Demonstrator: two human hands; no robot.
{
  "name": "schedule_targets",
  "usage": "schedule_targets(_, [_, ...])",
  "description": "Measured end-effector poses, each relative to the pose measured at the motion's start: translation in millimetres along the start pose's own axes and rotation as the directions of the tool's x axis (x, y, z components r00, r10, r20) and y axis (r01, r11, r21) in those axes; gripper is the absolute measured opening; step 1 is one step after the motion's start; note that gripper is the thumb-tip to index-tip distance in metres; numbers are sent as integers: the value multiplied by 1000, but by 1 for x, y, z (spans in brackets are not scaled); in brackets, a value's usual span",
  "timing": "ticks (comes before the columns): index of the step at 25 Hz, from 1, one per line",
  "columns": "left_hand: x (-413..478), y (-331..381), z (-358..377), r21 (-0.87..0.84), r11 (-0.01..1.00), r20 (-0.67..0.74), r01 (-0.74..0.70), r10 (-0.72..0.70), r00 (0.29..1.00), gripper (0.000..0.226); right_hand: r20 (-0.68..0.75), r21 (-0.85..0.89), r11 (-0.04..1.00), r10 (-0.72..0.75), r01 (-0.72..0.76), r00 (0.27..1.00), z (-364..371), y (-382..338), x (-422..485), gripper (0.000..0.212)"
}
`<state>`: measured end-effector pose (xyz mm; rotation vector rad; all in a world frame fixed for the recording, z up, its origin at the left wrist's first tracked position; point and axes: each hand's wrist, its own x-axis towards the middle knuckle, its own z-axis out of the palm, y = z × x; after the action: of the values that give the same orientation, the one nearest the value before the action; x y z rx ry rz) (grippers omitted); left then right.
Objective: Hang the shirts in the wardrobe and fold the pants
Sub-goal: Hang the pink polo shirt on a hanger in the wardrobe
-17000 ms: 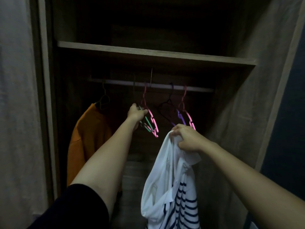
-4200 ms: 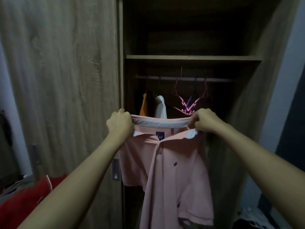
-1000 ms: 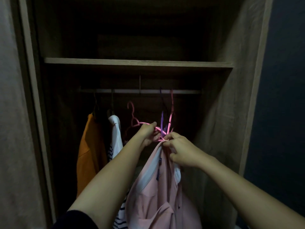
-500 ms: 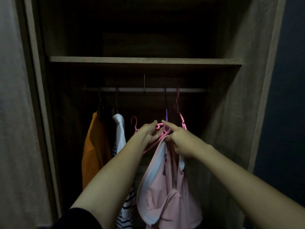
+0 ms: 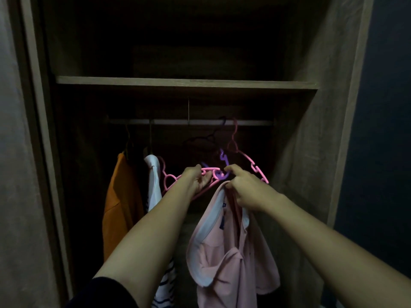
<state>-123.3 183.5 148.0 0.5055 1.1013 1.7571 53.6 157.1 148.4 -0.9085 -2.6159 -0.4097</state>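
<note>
The wardrobe [image 5: 322, 107] looks like matt wood-grain board, as does its shelf [image 5: 178, 82] across the upper middle. The rail [image 5: 169, 122] below looks like smooth, dull metal. The pink hanger [image 5: 169, 181] at centre and the purple hanger [image 5: 222, 158] beside it look like smooth plastic. The pink shirt [image 5: 231, 258], lower centre, is soft matt cloth with a white collar lining. At left, the orange shirt [image 5: 122, 207] and striped shirt [image 5: 153, 178] are matt cloth too.
</note>
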Motion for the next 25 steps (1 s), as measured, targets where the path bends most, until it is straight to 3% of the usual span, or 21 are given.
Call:
schedule_targets(7, [-4, -13, -12, 96, 994, -49, 44, -39, 998, 30, 31, -22, 998, -58, 59, 998, 10, 0, -1, 37])
schedule_targets(11, [-2, -20, -21, 109, 984, -57, 140, -134, 989, 31, 35, 18, 998, -68, 68, 997, 17, 5, 0, 34])
schedule_targets(17, [-18, -14, -36, 436, 867, -168, 243, -187, 968, 15, 64, 33, 997, -72, 70, 995, 23, 7, 2, 38])
schedule_targets(19, [-30, -18, -42, 648, 740, -137, 180, -119, 983, 23, 63, 28, 997, -75, 73, 995, 27, 6, -2, 40])
schedule_targets(20, [-37, -21, -46, 773, 626, -86, 102, -56, 995, 24, 56, 37, 997, -71, 69, 996, 30, 4, -4, 39])
schedule_targets(23, [-63, -31, -61, 993, 93, 56, -77, 211, 976, 30, 91, 108, 994, -27, 17, 995, 42, 0, -10, 43])
schedule_targets(24, [-75, -33, -71, 993, -47, 113, -104, 304, 946, 30, 127, 129, 992, -20, 4, 992, 46, -1, -11, 45])
schedule_targets(25, [-90, -34, -86, 987, -99, 153, -124, 385, 910, 30, 158, 156, 988, -15, -10, 987, 49, -4, -13, 48])
